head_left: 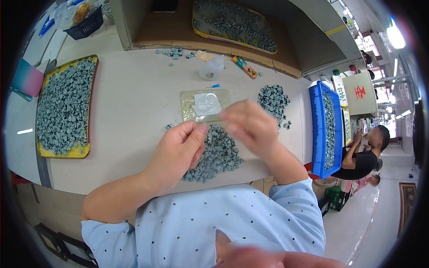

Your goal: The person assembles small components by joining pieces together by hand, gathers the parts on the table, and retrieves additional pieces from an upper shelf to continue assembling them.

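My left hand (177, 149) is closed in a pinch over a pile of small grey-green pieces (216, 158). Whatever sits between its thumb and finger is too small to make out. My right hand (253, 126) hovers just right of it, above the pile's upper right, and motion smears its fingers. Beyond both hands lies a square, yellowish translucent plate (187, 102) bearing white film or paper (208, 108) with a clear round shape on it. A thin blue-ended piece (216, 85) rests just behind the plate, near a whitish translucent bottle (211, 69).
A yellow tray (85, 152) of similar pieces stands left, by a pink-and-blue cup (27, 79). At right are a second pile (273, 102) and a blue bin (318, 134). An orange-green packet (245, 67) lies before a shelf holding another tray (232, 42). A co-worker (364, 156) sits beyond.
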Demonstrator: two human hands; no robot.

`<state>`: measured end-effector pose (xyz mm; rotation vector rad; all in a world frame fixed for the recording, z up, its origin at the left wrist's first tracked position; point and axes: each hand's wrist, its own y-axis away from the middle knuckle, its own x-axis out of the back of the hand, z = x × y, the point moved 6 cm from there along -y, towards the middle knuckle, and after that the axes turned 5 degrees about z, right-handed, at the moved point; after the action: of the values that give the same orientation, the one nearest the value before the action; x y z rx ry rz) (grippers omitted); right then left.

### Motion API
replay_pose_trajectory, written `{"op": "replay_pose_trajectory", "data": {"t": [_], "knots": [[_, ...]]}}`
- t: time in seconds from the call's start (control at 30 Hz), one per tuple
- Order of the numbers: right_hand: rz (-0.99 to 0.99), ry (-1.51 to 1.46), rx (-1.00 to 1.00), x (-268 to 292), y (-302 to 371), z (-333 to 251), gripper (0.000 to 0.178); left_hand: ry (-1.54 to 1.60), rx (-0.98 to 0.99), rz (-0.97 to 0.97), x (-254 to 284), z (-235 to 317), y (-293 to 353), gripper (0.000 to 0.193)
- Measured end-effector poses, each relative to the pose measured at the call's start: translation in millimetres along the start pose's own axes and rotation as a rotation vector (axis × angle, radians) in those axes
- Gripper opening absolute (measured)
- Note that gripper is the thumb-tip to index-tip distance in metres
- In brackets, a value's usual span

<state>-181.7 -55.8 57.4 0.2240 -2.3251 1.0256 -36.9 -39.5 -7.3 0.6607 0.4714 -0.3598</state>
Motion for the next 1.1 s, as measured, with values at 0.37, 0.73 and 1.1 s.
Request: {"op": "replay_pose_trajectory", "data": {"t": [0.37, 0.73, 1.1], "knots": [[-0.387, 0.508, -0.556, 33.8, 32.2, 61.2, 0.012, -0.094, 0.065, -0.029, 0.7, -3.4, -2.1, 0.026], [-0.356, 0.502, -0.569, 25.5, 27.7, 60.3, 0.016, 0.097, -0.068, 0.034, 3.8, -2.2, -6.2, 0.019], [-0.114, -0.001, -0.408, 18.2, 8.2, 15.8, 0.017, -0.105, -0.024, -0.021, -10.6, -5.5, -4.7, 0.02]]}}
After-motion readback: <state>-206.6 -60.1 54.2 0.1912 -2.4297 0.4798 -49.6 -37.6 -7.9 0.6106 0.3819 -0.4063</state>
